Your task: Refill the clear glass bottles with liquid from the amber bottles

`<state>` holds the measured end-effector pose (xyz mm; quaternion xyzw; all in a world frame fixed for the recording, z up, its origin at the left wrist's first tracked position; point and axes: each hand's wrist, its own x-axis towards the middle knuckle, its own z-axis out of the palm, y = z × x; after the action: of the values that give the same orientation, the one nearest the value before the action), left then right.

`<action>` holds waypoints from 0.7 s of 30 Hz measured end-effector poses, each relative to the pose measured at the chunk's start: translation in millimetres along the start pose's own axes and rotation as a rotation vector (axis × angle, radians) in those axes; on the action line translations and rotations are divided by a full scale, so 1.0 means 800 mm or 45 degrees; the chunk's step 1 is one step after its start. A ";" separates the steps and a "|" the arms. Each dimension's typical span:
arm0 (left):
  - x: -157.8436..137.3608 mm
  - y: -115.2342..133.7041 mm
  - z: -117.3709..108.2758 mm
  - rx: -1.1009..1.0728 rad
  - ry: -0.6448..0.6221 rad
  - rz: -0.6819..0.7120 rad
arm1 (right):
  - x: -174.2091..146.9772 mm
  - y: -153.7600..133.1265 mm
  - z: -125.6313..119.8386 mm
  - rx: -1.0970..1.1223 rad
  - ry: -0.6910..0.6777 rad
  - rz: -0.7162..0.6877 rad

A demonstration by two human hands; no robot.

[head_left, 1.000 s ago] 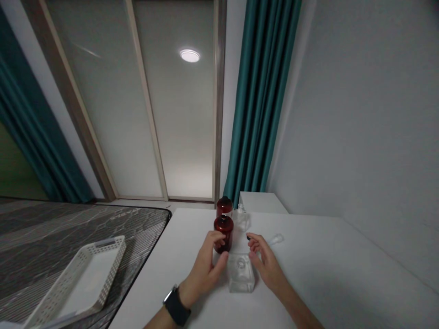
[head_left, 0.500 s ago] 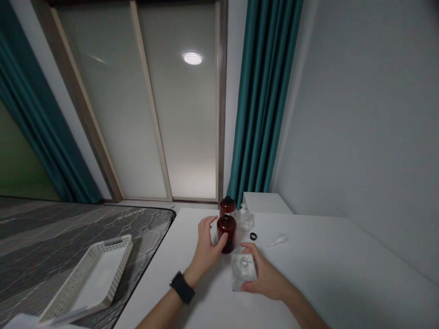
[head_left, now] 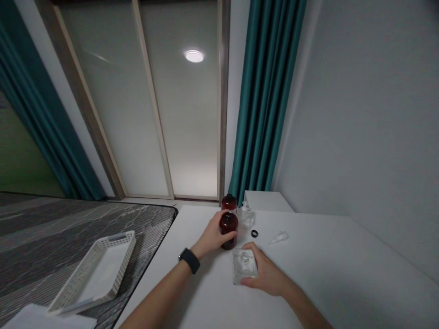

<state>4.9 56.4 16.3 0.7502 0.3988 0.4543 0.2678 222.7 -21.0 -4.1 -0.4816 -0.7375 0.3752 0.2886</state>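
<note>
On the tabletop [head_left: 318, 274], nearest the wearer, the right hand [head_left: 267, 273] has its fingers curled about a clear square bottle [head_left: 245, 273], thumb on the near side and forefinger at the far side. A hold low on the body like this should steady it well, with light, even pressure, as smooth walls probably slip if pinched at a corner. Just beyond and slightly left, the left hand [head_left: 211, 238] wraps the front brown bottle [head_left: 228, 222], thumb across its near side, fingers round the back; keeping that grip below the shoulder and the base level would best avoid a tilt. A black ring [head_left: 254, 233] lies near it, with a clear nozzle piece [head_left: 280, 236] farther right; elbows are best kept clear of both. Behind stand another clear bottle [head_left: 247, 220] and the rear brown bottle [head_left: 229, 202]
</note>
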 end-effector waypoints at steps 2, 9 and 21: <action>-0.004 0.000 -0.002 -0.045 -0.002 0.010 | 0.002 -0.001 0.001 -0.003 -0.016 0.021; -0.038 0.007 -0.012 -0.076 -0.009 0.013 | 0.005 -0.003 0.003 -0.015 0.033 0.036; -0.062 0.001 0.002 -0.208 0.032 -0.142 | 0.013 0.008 0.017 -0.129 0.194 0.204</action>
<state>-7.0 14.0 -6.7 0.6966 0.4048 0.4793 0.3480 211.1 -13.3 -16.3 -0.5800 -0.6907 0.3217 0.2881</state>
